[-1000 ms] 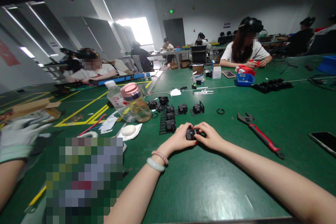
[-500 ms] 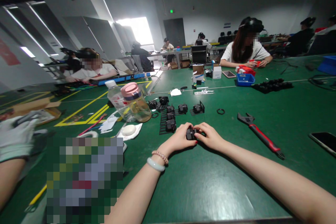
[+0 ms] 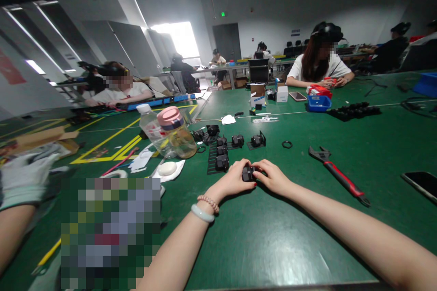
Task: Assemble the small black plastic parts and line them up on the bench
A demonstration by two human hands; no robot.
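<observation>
Head view: fingers of left hand and right hand grip a black part; pink-lidded bottle holds liquid (yellowish).

Small black part between both hands, adjustable wrench with red-and-black handle to the right.

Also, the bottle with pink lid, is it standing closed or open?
Closed: the pink lid sits on top of the bottle, covering its mouth.
</observation>
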